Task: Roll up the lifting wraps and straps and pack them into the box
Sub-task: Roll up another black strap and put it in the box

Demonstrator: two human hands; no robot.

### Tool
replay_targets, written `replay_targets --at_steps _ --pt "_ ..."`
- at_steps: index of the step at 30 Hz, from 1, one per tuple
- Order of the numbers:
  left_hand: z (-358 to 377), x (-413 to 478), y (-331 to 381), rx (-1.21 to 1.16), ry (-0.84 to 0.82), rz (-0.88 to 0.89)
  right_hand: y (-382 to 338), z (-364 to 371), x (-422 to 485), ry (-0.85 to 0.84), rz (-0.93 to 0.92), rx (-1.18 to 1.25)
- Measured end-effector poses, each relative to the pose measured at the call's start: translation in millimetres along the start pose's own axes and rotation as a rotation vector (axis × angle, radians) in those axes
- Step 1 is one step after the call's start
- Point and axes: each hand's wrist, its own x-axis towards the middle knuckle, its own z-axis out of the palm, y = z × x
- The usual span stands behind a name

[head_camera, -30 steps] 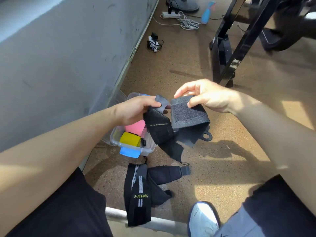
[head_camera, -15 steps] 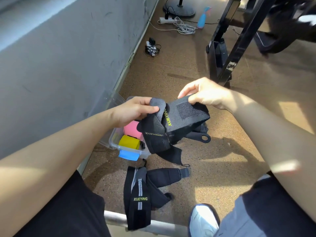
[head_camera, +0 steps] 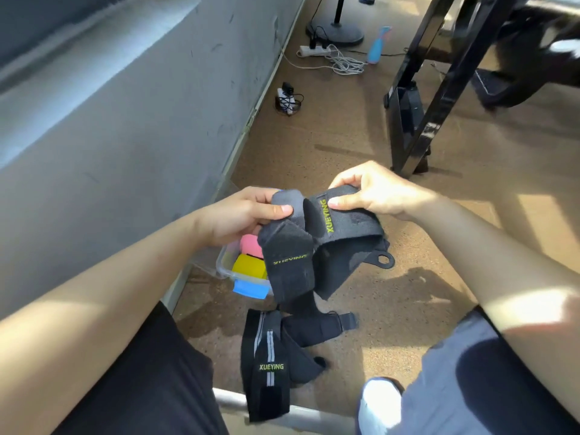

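Holding a black lifting wrap (head_camera: pixel 292 265) in the air above the floor, we pinch one end with the left hand (head_camera: pixel 238 215), thumb on top and fingers curled beneath, while the right hand (head_camera: pixel 373 193) grips the other end, thumb pressed beside the yellow XUEYING lettering. A loose tail hangs down. Just behind and below it sits the clear box (head_camera: pixel 224 262) by the grey wall (head_camera: pixel 125 136), holding a pink roll (head_camera: pixel 251 246) and a yellow roll (head_camera: pixel 248 266), with a blue piece (head_camera: pixel 251 288) at its near edge. More black wraps (head_camera: pixel 270 356) lie on the brown floor (head_camera: pixel 408 324), draped over a metal bar (head_camera: pixel 301 416).
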Motion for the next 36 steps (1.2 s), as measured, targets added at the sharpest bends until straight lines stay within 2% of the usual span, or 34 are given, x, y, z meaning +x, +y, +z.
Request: replay_targets --at_steps 3,6,10,13,18,21,23,27,30,36 --pt "1.4 -2.3 -2.9 -0.042 0.074 0.011 8.2 6.1 -2.6 0.015 0.015 0.015" --pt "3.6 -2.7 -6.3 -0.001 0.183 0.085 13.2 16.7 -3.5 -0.074 0.057 -0.001" --pt "8.7 -1.6 -4.3 0.058 0.282 0.179 7.3 31.5 -3.1 -0.123 0.047 0.138" --pt "13.8 1.9 -5.1 0.082 0.276 0.192 6.4 47.3 3.2 -0.034 0.027 0.173" --pt "6.6 6.5 -5.4 0.046 0.362 0.185 19.3 28.0 9.7 0.06 0.077 -0.074" --pt "-0.8 10.5 -5.5 0.021 0.486 0.192 26.9 15.4 9.4 0.14 0.091 0.013" --pt "0.1 12.9 -5.2 -0.001 0.526 0.188 26.3 9.2 9.3 0.104 0.041 0.157" --pt "4.6 15.2 -4.2 -0.061 0.523 0.132 19.9 9.3 8.0 -0.107 -0.063 0.468" --pt "7.9 15.6 -0.9 -0.051 0.518 0.063 18.4 29.3 13.3 -0.058 -0.069 0.492" --pt "21.7 10.8 12.1 -0.22 0.463 0.055 20.7 48.7 21.7 0.059 -0.042 0.483"
